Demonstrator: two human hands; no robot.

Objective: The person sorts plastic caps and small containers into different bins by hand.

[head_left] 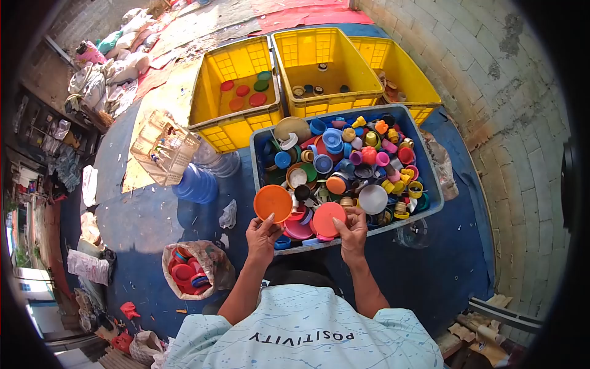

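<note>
My left hand [263, 237] is closed on the edge of a round orange lid [273, 203], thumb on top. My right hand [352, 234] pinches a coral-red lid [327, 219] in the same way. Both lids are held apart, over the near side of a grey-blue tub [437, 184]. Inside the tub lies a heap of plastic caps and lids in many colours, among them a white lid [373, 199], a blue cap [323, 163] and a pink lid [298, 230] just below my hands. The fingers under the held lids are partly hidden.
Behind the tub stand three yellow crates: the left one [236, 120] holds red and green lids, the middle one [362, 99] and right one [424, 101] hold a few caps. A sack [218, 267] of red lids, a blue bottle [195, 186] and a beige basket [150, 150] are at left; a block wall [491, 92] rises at right.
</note>
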